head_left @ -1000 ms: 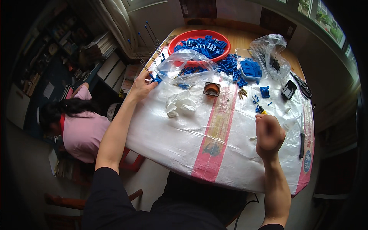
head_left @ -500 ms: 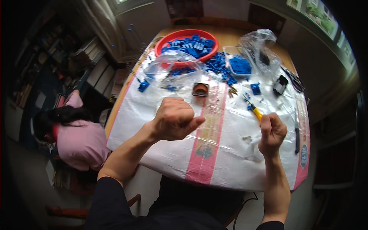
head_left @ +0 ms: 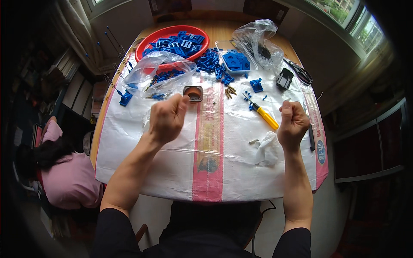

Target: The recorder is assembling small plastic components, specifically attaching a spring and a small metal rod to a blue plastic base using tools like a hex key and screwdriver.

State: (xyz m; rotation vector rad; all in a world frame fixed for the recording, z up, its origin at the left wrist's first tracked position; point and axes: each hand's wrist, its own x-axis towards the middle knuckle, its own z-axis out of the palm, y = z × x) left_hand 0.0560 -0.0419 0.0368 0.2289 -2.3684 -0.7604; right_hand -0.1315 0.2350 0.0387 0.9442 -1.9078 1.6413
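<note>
Both hands are raised over the sheet-covered table, closed into fists with the thumbs uppermost. My left hand [head_left: 167,119] is nearest a small square dark tray with a round brown inside [head_left: 193,94], and nothing shows in its fingers. My right hand [head_left: 294,126] is held right of a yellow-handled screwdriver [head_left: 266,118] without gripping it; no object shows in that fist either. Tiny blue pieces [head_left: 251,105] lie by the screwdriver's tip. Beyond them are a blue square part [head_left: 256,85] and several brass-coloured pins [head_left: 230,91]. Crumpled white tissue [head_left: 267,150] lies beside my right wrist.
A red basin [head_left: 140,47] of blue parts stands at the back left, behind a clear plastic bag [head_left: 180,63]. A clear tray [head_left: 218,47], a black device [head_left: 284,79] and scissors [head_left: 302,74] are at the back right. A person in pink [head_left: 71,180] bends at the left.
The whole view has shifted, with the table appearing further left. My left fist has turned from thumb sideways to thumb up. My right fist no longer overlaps the screwdriver handle in view.
</note>
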